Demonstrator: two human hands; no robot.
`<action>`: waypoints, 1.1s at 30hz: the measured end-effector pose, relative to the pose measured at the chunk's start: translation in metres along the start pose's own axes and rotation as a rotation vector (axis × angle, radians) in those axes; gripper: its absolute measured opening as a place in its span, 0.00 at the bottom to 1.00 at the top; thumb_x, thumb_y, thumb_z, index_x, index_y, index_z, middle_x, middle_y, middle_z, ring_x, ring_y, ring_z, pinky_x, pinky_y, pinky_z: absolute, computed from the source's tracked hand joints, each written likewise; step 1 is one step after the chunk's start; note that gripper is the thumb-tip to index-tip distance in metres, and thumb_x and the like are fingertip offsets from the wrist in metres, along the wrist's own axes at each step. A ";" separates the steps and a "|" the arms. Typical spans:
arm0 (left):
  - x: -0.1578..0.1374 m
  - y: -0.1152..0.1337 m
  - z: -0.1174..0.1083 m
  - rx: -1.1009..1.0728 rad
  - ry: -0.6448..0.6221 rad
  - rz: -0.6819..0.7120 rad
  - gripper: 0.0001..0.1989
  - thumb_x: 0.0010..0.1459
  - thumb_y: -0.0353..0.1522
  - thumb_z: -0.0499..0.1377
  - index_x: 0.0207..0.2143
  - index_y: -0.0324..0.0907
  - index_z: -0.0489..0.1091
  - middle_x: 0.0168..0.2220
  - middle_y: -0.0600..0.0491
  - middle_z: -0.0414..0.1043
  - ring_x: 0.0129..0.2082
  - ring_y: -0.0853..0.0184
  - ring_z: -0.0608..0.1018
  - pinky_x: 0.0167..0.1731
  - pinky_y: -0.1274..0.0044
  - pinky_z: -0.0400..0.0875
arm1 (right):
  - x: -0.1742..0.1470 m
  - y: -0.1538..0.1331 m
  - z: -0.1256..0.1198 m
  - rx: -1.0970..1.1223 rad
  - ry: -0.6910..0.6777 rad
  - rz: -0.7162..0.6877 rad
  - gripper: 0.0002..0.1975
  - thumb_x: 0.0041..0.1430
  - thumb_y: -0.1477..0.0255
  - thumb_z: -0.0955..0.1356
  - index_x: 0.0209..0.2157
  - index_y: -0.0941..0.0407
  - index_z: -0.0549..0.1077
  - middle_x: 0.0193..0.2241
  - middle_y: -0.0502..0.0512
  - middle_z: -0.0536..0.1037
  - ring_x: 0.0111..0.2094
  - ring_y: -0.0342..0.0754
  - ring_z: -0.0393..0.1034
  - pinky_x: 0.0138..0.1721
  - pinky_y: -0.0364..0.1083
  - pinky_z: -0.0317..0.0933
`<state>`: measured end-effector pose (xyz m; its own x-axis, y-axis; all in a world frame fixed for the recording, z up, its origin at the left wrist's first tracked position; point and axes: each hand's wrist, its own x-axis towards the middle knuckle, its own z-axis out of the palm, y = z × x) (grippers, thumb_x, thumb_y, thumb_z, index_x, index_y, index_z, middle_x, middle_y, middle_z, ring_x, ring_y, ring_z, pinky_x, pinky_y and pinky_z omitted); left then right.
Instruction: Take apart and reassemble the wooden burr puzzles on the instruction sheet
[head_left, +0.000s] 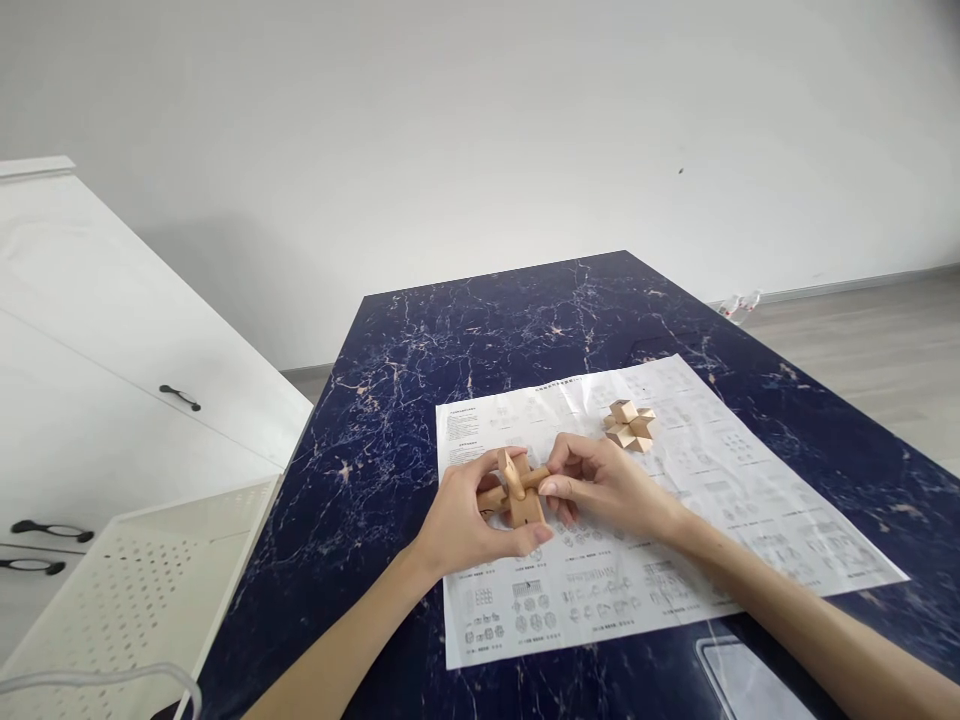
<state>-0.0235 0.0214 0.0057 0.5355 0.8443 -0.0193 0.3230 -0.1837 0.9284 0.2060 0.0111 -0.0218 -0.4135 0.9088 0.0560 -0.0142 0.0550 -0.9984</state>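
Head view:
- Your left hand [463, 515]: fingers curved over the top and thumb under the lower edge, partly spread, gripping a wooden assembly [528, 506] of interlocking pieces.
- Your right hand [606, 488]: thumb and forefinger pinched closely about the right end of the assembly's rounded bar; other fingers curled beneath.
- The wooden assembly: between your two hands, over the left part of a printed sheet [720, 520]; whether it touches the paper, you cannot tell.
- One star-shaped wooden puzzle [631, 428]: on the sheet, just beyond your right hand, apart from it.
- The printed sheet: white, creased, bearing rows of small diagrams; laid on a dark blue marbled table [450, 340].
- One pale flat object [750, 680]: at your table's near side, partly hidden by your right forearm.
- One white cabinet [112, 290], dark handles: left of the table.
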 end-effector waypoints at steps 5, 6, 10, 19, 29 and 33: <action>-0.001 0.001 0.002 -0.042 0.034 -0.018 0.36 0.47 0.42 0.74 0.56 0.39 0.71 0.47 0.43 0.81 0.45 0.50 0.84 0.41 0.65 0.82 | 0.000 -0.005 0.004 -0.160 0.051 -0.049 0.18 0.70 0.53 0.69 0.33 0.52 0.69 0.23 0.48 0.78 0.23 0.44 0.71 0.26 0.46 0.66; -0.001 0.001 0.002 -0.043 0.039 -0.018 0.35 0.47 0.42 0.74 0.55 0.39 0.71 0.47 0.43 0.81 0.45 0.49 0.84 0.41 0.65 0.82 | 0.000 -0.006 0.004 -0.185 0.058 -0.059 0.19 0.71 0.53 0.69 0.33 0.52 0.69 0.22 0.47 0.77 0.22 0.44 0.70 0.26 0.45 0.65; -0.001 0.003 0.002 -0.041 0.053 -0.022 0.34 0.47 0.43 0.73 0.54 0.39 0.72 0.46 0.44 0.81 0.47 0.48 0.84 0.41 0.65 0.83 | -0.001 -0.008 0.006 -0.248 0.075 -0.086 0.19 0.73 0.54 0.68 0.32 0.52 0.69 0.21 0.46 0.74 0.21 0.43 0.66 0.25 0.45 0.60; -0.002 0.004 0.003 -0.043 0.061 -0.054 0.34 0.45 0.41 0.73 0.54 0.38 0.72 0.47 0.43 0.80 0.47 0.48 0.83 0.42 0.64 0.82 | -0.002 -0.010 0.005 -0.301 0.084 -0.103 0.18 0.72 0.57 0.69 0.31 0.52 0.69 0.23 0.46 0.73 0.22 0.43 0.65 0.25 0.45 0.57; -0.001 0.003 0.003 -0.054 0.050 -0.048 0.34 0.48 0.42 0.72 0.55 0.38 0.71 0.48 0.42 0.79 0.46 0.51 0.82 0.43 0.64 0.81 | -0.001 -0.009 0.004 -0.321 0.083 -0.102 0.18 0.72 0.57 0.68 0.32 0.53 0.68 0.22 0.46 0.73 0.22 0.42 0.63 0.24 0.44 0.56; 0.001 0.001 0.001 -0.075 0.016 -0.037 0.38 0.49 0.43 0.73 0.60 0.38 0.69 0.51 0.41 0.77 0.48 0.50 0.82 0.45 0.62 0.81 | -0.002 -0.007 0.006 -0.286 0.099 -0.098 0.18 0.73 0.57 0.67 0.32 0.53 0.68 0.21 0.46 0.72 0.21 0.42 0.64 0.24 0.44 0.56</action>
<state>-0.0225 0.0215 0.0060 0.5116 0.8579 -0.0487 0.2829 -0.1147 0.9523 0.2015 0.0070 -0.0151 -0.3323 0.9283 0.1668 0.2130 0.2461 -0.9455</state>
